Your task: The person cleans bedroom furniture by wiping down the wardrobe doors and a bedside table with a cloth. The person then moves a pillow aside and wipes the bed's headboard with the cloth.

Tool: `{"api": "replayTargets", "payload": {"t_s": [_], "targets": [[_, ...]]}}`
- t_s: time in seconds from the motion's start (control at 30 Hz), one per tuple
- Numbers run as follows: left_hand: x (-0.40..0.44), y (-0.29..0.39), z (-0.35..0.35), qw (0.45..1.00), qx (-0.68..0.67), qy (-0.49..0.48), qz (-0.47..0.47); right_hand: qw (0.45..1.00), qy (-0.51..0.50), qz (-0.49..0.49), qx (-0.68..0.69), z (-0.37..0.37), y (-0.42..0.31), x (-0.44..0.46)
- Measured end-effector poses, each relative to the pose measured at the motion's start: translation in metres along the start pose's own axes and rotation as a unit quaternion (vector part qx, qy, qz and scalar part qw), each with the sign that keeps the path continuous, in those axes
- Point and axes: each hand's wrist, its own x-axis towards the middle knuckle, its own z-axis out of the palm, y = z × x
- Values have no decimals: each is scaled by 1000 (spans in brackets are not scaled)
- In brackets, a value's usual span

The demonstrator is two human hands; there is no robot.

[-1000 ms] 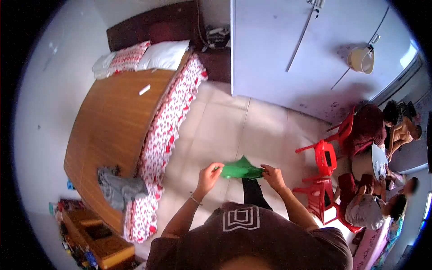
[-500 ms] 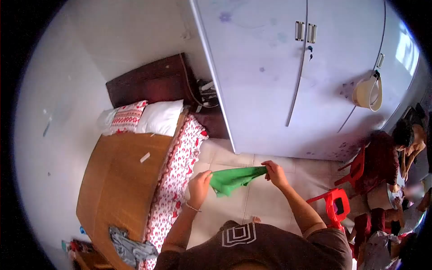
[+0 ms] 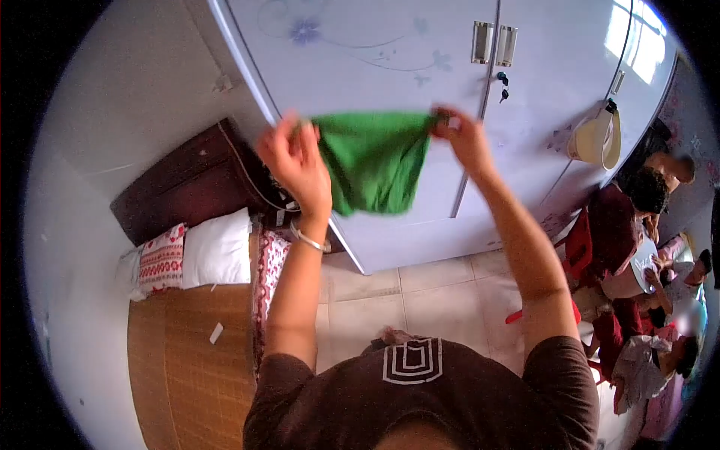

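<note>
A green cloth (image 3: 375, 161) hangs stretched between my two hands in front of the wardrobe, its top edge nearly straight and its lower part loose and creased. It looks like a small garment, but its kind is not plain. My left hand (image 3: 301, 163), with a bracelet at the wrist, pinches the upper left corner; its fingers are slightly blurred. At the upper right corner, my right hand (image 3: 463, 142) closes thumb and fingers on the fabric.
Ahead stands a pale flowered wardrobe (image 3: 360, 52) with keys (image 3: 503, 86) and a hanging cream container (image 3: 596, 142). At left is a bed (image 3: 187, 360) with a white pillow (image 3: 217, 247). Several people sit at right around a round table (image 3: 637, 270).
Both my hands have risen with the green cloth, from above the floor to in front of the wardrobe. The cloth now hangs down more fully. My view has tilted up.
</note>
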Motion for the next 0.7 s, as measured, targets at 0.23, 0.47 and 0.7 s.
{"api": "replayTargets", "payload": {"t_s": [0.23, 0.47, 0.7], "targets": [[17, -88, 106, 937, 201, -95, 270, 945, 217, -236, -71, 78, 16, 86], [9, -176, 172, 962, 75, -230, 124, 862, 229, -350, -287, 84, 91, 170], [-16, -195, 213, 894, 216, -329, 216, 827, 208, -344, -393, 23, 167, 150]]}}
